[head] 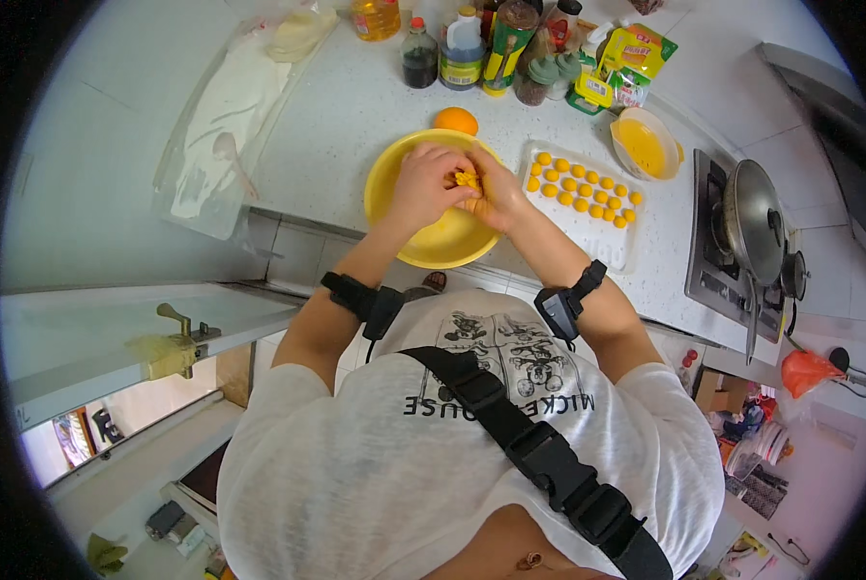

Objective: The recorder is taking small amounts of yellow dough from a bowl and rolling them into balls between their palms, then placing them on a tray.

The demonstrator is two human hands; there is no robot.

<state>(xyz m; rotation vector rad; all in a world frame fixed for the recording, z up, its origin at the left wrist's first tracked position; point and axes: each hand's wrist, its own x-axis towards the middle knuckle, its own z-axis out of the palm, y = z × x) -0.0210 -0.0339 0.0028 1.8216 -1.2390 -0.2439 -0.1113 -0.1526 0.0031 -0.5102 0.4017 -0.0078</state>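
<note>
Both hands meet above a yellow bowl (pixel 433 250), with crumbly yellow dough (pixel 466 179) between them. My left hand (pixel 429 185) reaches in from the left, its thumb and curled fingers at the dough. Cupped around the dough's other side is my right hand (pixel 496 190). The fingers partly hide the dough and the inside of the bowl. To the right, a white plastic tray (pixel 607 250) bears rows of small yellow balls (pixel 584 190). An orange round thing (pixel 456 121), seemingly a fruit or a ball of dough, lies just behind the bowl.
Bottles and jars (pixel 420 61) line the back of the counter. A bowl of yellow liquid or mash (pixel 643 145) stands behind the tray. At right is a gas hob (pixel 701 246) with a lidded pan (pixel 758 221). A plastic bag of white powder (pixel 222 130) lies left.
</note>
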